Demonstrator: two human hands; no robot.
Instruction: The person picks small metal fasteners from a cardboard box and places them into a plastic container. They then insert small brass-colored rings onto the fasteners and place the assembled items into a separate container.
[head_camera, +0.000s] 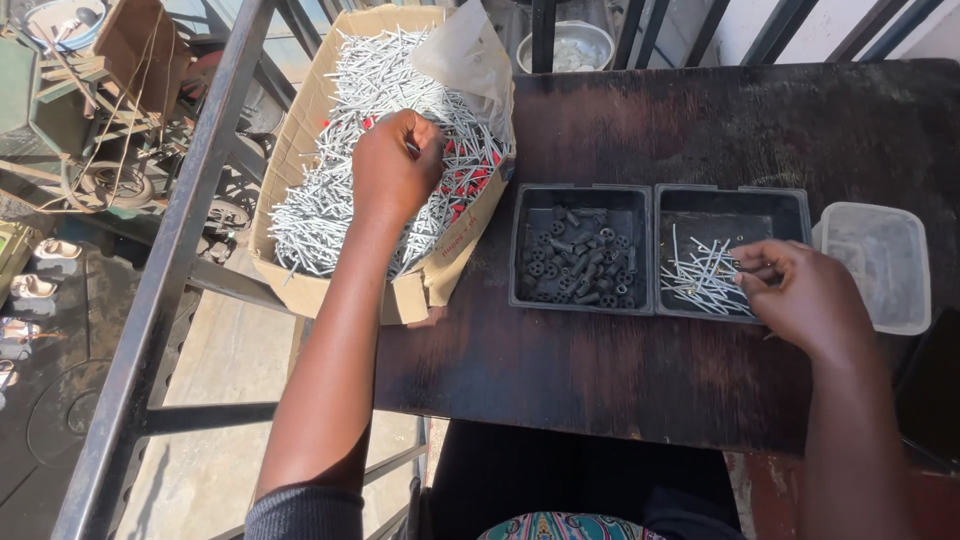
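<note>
So our left hand (395, 165) is buried in the cardboard box (300, 150) of nails (330, 200), fingers curled, grip hidden. Right hand (800, 295) pinches nails lying flat in the right black tray (790, 215) on the desk (600, 370).

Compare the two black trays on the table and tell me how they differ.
The left black tray holds short dark plastic pieces with round ends; the right black tray holds thin silvery nails. The left tray's pile covers most of its floor; the right tray's nails sit in its near left part. The right hand reaches into the right tray; no hand touches the left one. Both are square, dark and side by side.
</note>
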